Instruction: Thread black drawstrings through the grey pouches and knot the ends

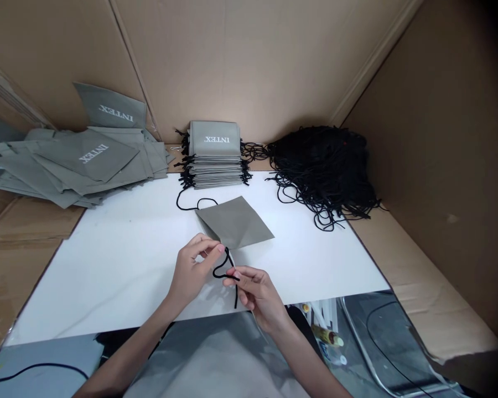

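At the near corner of one grey pouch point(237, 221), held slantwise over the tabletop point(124, 265), the left hand point(191, 272), closer to it, pinches the edge, while the right hand point(262, 296) pinches a bent black cord point(218, 275) running nearward and slightly right from that corner. Beyond the pouch are one stack of pouches point(216, 141), one loose pile point(87, 160) farther left and one heap of cords point(323, 160) farther right, their pieces too overlapped to count.

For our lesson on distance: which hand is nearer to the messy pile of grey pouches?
Left. The left hand is in front of the messy pile, to its right; the right hand lies farther right.
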A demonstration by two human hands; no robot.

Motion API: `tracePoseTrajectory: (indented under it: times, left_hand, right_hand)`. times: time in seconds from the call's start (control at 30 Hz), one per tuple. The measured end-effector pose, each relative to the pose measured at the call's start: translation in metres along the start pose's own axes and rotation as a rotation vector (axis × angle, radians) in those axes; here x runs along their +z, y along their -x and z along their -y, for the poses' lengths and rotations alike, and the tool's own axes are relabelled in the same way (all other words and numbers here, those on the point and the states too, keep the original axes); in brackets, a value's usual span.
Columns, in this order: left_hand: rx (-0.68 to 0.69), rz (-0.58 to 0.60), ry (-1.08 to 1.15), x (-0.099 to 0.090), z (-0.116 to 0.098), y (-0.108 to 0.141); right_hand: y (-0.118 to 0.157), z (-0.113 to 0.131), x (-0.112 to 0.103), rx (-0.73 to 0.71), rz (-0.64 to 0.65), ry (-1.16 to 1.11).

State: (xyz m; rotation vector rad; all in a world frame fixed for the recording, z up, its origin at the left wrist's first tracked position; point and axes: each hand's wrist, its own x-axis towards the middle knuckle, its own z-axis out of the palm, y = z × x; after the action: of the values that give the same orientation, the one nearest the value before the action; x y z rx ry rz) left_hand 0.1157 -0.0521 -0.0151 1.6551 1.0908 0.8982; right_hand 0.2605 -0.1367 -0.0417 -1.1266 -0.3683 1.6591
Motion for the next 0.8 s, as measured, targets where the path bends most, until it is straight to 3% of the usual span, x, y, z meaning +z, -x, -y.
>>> tracePoseTrajectory:
  times: [0.17,0.37,0.57,0.8]
  left_hand:
    - [0.015,-0.004,0.009,-0.005,0.0,0.004]
    - [0.043,0.076,0.023,-0.007,0.0,0.004]
    - [0.057,0.135,0.051,-0.009,0.001,0.0]
    - [-0.045,0.198,0.118,-0.016,0.004,-0.002]
  right_hand:
    - [0.004,-0.007,0.007,0.018,-0.058,-0.077]
    - [0.007,-0.011,0.012,-0.034,-0.11,-0.056]
    - [0.013,-0.01,0.012,-0.025,-0.084,-0.104]
    - [0.015,-0.001,0.013,0.263,0.09,-0.452]
